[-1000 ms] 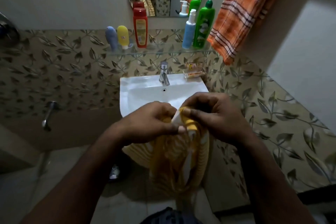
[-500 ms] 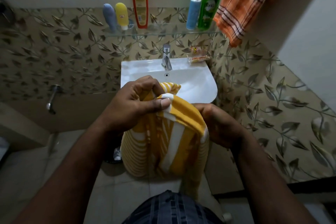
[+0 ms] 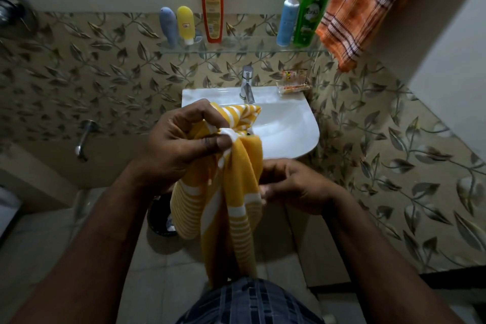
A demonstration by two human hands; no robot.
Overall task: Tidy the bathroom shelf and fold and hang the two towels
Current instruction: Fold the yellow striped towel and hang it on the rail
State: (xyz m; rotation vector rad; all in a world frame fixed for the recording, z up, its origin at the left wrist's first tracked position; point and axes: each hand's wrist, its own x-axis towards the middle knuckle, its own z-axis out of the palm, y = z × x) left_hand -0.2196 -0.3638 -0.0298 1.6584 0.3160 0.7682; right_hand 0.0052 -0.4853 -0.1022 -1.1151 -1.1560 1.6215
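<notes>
Yellow striped towel (image 3: 226, 192) is held bunched in front of the sink (image 3: 294, 139), hanging down twd the floor. Its top is gripped by the L hand (image 3: 181, 150), thumb & fingers curled round the cloth. Lower down, its rt edge is pinched by the R hand (image 3: 292, 187). Orange towel (image 3: 363, 2) is hung at upper rt, beside the glass shelf (image 3: 247, 48), where a red bottle (image 3: 212, 10), green bottle (image 3: 311, 13) & others are stood upright.
</notes>
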